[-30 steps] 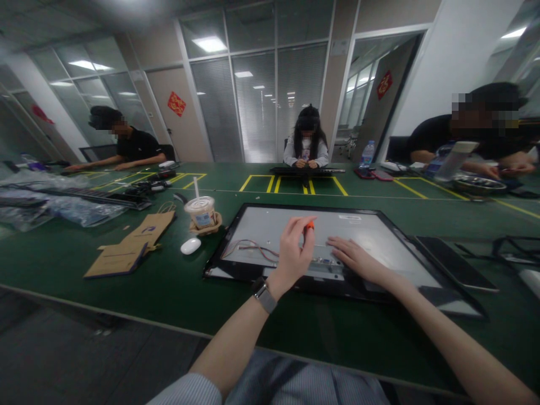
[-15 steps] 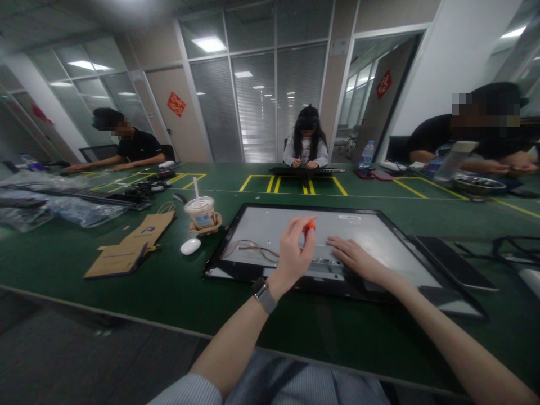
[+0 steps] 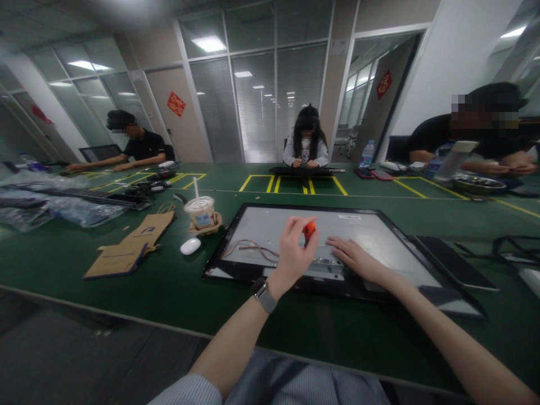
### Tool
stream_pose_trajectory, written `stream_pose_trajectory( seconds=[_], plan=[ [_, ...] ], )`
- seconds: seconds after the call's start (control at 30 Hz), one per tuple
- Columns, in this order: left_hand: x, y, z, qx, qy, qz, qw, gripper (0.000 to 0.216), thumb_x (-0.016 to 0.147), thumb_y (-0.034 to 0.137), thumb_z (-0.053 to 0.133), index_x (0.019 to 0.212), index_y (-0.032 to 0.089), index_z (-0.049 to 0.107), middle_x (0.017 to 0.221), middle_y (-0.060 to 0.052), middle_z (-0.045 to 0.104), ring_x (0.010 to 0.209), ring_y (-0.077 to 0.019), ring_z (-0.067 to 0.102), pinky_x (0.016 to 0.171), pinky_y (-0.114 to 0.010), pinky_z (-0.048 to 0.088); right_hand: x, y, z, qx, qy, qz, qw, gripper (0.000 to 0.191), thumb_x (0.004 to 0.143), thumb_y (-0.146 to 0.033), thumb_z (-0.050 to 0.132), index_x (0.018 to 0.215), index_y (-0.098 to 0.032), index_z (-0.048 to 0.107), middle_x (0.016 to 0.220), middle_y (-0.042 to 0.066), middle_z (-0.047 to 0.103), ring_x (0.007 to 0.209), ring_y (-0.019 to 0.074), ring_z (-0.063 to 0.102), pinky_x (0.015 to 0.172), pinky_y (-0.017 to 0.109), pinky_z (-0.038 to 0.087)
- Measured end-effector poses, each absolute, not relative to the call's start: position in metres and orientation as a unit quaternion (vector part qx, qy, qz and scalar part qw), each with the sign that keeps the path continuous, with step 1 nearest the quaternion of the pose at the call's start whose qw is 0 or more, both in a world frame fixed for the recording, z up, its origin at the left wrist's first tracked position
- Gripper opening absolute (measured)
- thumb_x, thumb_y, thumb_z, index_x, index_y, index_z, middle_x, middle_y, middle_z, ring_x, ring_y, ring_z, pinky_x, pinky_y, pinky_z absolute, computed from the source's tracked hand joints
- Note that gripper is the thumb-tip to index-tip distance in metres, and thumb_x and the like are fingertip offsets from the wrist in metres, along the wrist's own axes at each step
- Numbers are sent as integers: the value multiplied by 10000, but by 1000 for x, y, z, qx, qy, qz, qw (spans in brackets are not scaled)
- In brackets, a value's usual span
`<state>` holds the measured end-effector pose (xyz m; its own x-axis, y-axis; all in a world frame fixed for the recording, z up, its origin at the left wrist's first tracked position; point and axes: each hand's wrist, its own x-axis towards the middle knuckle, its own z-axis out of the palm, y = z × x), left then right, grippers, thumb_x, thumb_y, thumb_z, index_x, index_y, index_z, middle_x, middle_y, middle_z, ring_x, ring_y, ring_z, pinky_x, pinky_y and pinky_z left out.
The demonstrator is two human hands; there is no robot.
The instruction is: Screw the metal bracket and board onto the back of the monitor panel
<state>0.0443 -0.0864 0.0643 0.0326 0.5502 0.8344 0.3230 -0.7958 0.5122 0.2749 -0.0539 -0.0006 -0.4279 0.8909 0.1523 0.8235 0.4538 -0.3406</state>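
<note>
Head view: a flat panel [image 3: 261, 222] with a dark frame is laid on the green table [image 3: 169, 292], and every place is given from it. Over the panel's middle, an orange handle [image 3: 309, 230] is gripped between the curled fingers and thumb of the left hand [image 3: 294, 246]; its lower end is hidden by the hand. Right of that handle, the right hand [image 3: 354, 257] is laid on the panel, palm down, with fingers extended and nothing seen held. Thin wires [image 3: 255, 246] are spread across the panel's left part. Left of the panel, a lidded cup [image 3: 199, 209] is set near a white rounded object [image 3: 190, 246]; farther left, a paper bag [image 3: 137, 244] is laid flat. Just right of the panel, a dark slab [image 3: 454, 261] is placed.
</note>
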Motion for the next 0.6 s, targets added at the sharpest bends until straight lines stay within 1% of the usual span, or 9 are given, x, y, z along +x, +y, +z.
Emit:
stream_pose_trajectory(
  seconds=[0.1, 0.23, 0.3, 0.5, 0.6],
  plan=[
    [45, -87, 65, 712, 306, 625, 90, 218, 886, 207, 590, 1102, 205, 623, 940, -41, 546, 872, -163, 567, 806, -309, 496, 275, -54, -1, -513, -837, 110, 155, 613, 975, -575, 224, 1382, -221, 515, 1474, 110, 469, 1388, 276, 366, 1139, 550, 231],
    [43, -88, 65, 732, 287, 608, 112, 288, 909, 148, 495, 1181, 190, 582, 1019, -65, 583, 911, -168, 577, 829, -314, 493, 275, -54, -1, -512, -837, 111, 155, 602, 975, -566, 241, 1379, -215, 518, 1477, 115, 464, 1386, 282, 369, 1136, 549, 239],
    [43, -87, 64, 733, 290, 604, 117, 304, 916, 131, 471, 1199, 188, 567, 1015, -63, 601, 895, -162, 581, 827, -309, 492, 275, -53, -1, -512, -837, 112, 155, 604, 974, -569, 246, 1381, -214, 516, 1477, 115, 464, 1384, 280, 374, 1135, 545, 243],
    [45, -85, 63, 723, 319, 606, 91, 258, 883, 213, 603, 1141, 192, 602, 965, -48, 555, 853, -156, 560, 792, -291, 495, 274, -54, 0, -515, -837, 115, 146, 615, 977, -565, 226, 1393, -206, 502, 1482, 116, 456, 1394, 282, 354, 1143, 561, 208],
    [44, -86, 63, 724, 314, 606, 102, 257, 898, 207, 573, 1153, 178, 582, 989, -59, 563, 881, -163, 562, 816, -303, 492, 275, -54, -1, -513, -838, 113, 149, 614, 977, -560, 227, 1389, -198, 504, 1486, 120, 450, 1395, 280, 353, 1146, 560, 198]
  ],
)
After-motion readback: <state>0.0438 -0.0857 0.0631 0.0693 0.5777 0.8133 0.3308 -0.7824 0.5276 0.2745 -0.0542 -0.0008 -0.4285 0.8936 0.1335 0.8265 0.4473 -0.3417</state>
